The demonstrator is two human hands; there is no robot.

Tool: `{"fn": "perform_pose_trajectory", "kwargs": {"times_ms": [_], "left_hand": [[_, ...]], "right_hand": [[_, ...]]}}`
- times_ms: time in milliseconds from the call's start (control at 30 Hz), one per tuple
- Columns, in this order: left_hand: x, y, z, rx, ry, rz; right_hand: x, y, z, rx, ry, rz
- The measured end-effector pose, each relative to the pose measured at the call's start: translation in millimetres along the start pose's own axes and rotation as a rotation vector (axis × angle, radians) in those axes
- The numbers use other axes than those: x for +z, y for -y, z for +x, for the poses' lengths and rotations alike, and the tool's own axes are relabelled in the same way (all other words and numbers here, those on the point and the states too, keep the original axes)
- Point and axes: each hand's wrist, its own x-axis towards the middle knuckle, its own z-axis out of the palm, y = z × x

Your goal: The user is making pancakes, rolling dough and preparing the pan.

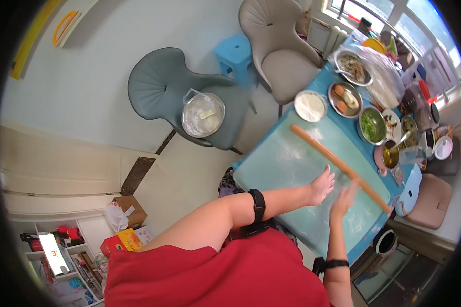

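Note:
My left hand (321, 186) is raised over a pale green mat (269, 169), fingers apart, with nothing in it. Close to its right, my right hand (345, 197) is blurred at the fingers and holds nothing that I can see. Beyond both hands, a long wooden rolling pin (330, 155) lies diagonally across the mat; the right fingertips overlap its edge in view, and touch cannot be told. White flour marks the mat. A bowl of flour (310, 106) sits at the mat's far corner.
Along the table's far side stand a bowl with eggs (345, 100), a bowl of chopped greens (372, 126) and a pink pot of oil (388, 155). A plastic-covered bowl (203, 115) rests on a grey-green chair (157, 82). A blue stool (234, 51) stands behind.

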Motion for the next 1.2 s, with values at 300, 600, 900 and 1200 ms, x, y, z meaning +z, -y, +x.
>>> {"fn": "perform_pose_trajectory", "kwargs": {"times_ms": [300, 600, 900, 1200], "left_hand": [[-133, -100, -95, -0.285, 0.388, 0.036], [-628, -258, -199, 0.395, -1.4, 1.172], [-708, -300, -131, 0.422, -1.283, 0.575], [-699, -315, -126, 0.035, -0.963, 0.769]], "right_hand": [[57, -9, -105, 0.41, 0.332, -0.551], [19, 122, -185, 0.496, 0.56, -0.552], [23, 162, -205, 0.638, 0.414, -0.264], [11, 183, -230, 0.801, 0.395, -0.294]]}}
